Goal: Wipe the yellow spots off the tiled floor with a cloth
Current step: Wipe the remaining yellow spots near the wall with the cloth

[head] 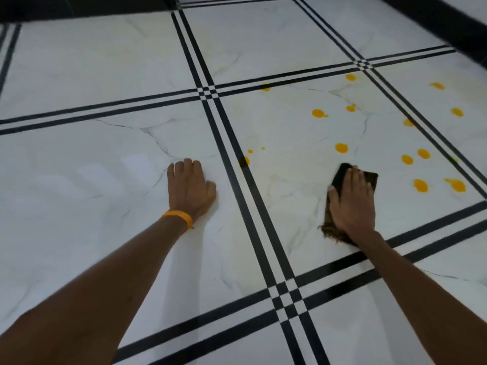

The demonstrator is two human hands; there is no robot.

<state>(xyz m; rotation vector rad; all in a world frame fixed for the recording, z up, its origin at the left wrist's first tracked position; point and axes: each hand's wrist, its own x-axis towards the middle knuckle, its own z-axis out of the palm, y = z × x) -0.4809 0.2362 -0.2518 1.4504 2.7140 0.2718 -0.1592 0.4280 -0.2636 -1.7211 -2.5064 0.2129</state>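
Mostly unwiped: right hand (351, 200) pressed flat, fingers straight, on dark cloth (342, 177); yellow spots (420, 185) lay just beyond and right of it on the floor (105, 167). Left hand (191, 187) braced flat, farther off.

The tiled floor (105, 61) presented as polished white, stone-look tile with faint grey veining, smooth and glossy, carrying soft reflections. The inlaid black strips (237, 185) were equally smooth, with a slight sheen. The yellow spots (341, 148) looked opaque and wet. The cloth (340, 175) was dark, matt fabric with a frayed, stringy near edge. The orange wristband (179, 216) appeared smooth, either rubber or plastic.
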